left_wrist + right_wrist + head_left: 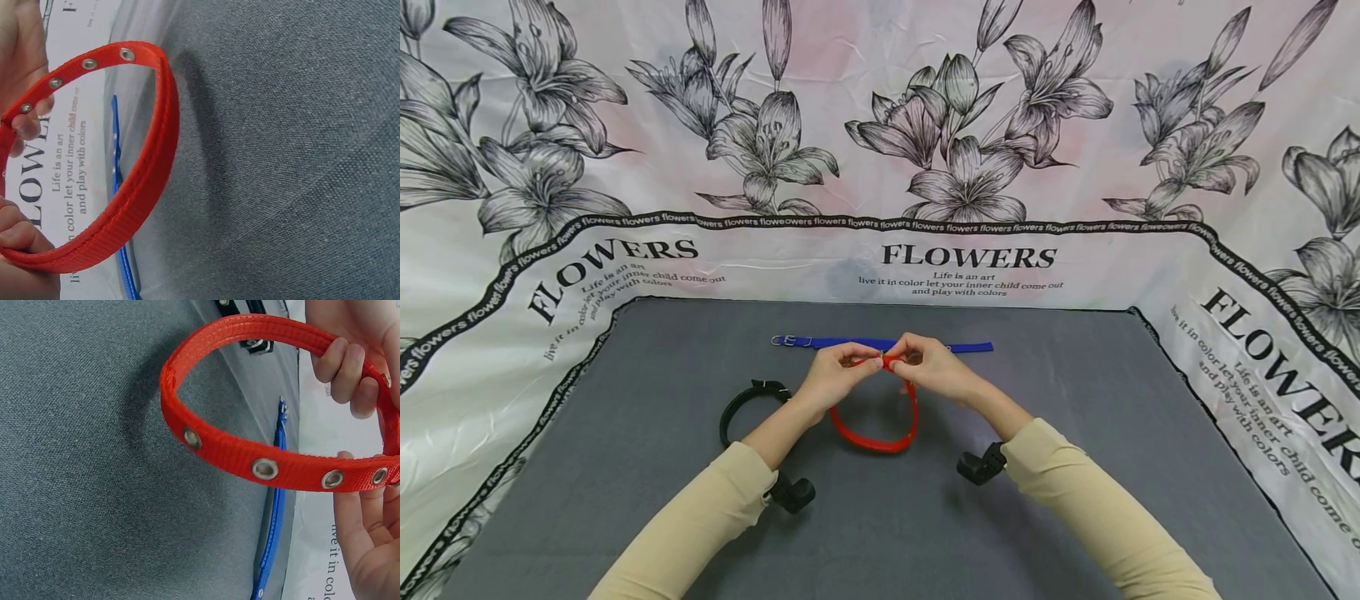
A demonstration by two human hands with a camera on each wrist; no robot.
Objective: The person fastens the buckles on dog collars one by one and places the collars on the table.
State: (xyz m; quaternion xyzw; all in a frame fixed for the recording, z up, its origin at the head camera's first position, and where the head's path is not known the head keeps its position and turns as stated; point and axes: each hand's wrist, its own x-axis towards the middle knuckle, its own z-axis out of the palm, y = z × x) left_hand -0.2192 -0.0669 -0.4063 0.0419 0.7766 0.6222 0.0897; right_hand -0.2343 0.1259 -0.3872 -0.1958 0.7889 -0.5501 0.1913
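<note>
1. Both hands meet above the middle of the counter. The left hand (833, 377) and the right hand (934, 367) each pinch the red collar (880, 421) where its two ends come together, fingertips nearly touching. Each grip is narrow, fingers curled round the strap.

2. The collar already curves into a full loop that hangs below the fingers toward the person, its lower arc at or just above the grey counter (1075, 400). In the wrist views the eyelet end (265, 468) with its metal-ringed holes runs across to the right hand's fingers. The buckle is hidden between the fingers, so I cannot tell whether the end is fastened; my judgement is that the closing is under way, not finished.

3. Just beyond the hands, a blue collar (850, 342) lies flat and straight, unbuckled.

4. To the left, near the left forearm, a black collar (741, 408) lies looped on the counter.

5. Of the three, only the red one is in hand; the blue one looks left to do.
</note>
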